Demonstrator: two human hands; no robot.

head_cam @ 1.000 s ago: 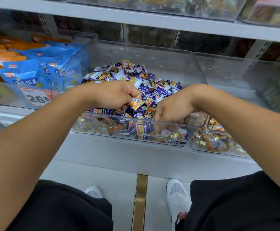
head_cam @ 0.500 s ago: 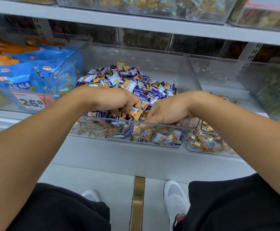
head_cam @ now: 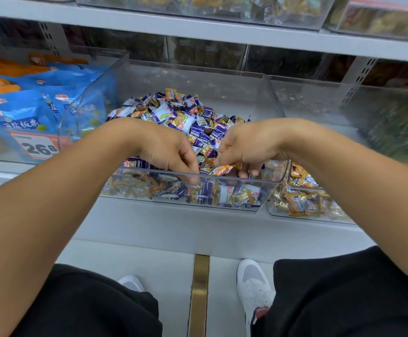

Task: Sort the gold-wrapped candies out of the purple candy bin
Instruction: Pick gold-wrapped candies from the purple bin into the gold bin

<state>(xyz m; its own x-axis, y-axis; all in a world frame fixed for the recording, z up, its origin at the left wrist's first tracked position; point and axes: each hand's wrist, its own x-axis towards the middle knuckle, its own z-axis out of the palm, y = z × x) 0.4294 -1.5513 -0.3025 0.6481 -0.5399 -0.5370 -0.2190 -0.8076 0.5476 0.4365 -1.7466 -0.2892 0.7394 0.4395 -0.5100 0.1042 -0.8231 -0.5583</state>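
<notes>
A clear plastic bin on the shelf holds a heap of purple-wrapped candies mixed with gold-wrapped ones. Both hands are inside its front part. My right hand pinches a gold-wrapped candy just above the front wall, its other fingers curled. My left hand reaches down beside it, its fingertips dipping into the candies behind the front wall; whether they pinch anything is hidden. The bin to the right holds gold-wrapped candies.
Blue snack bags and a price tag reading 26.8 fill the bin on the left. A shelf board runs above with more clear bins. Below are the white shelf front, my black shorts and white shoes.
Both hands have moved within the bin's front. The orange-gold candy that was at my left fingertips a second ago is now pinched by my right hand, and my left fingers point down into the pile.
</notes>
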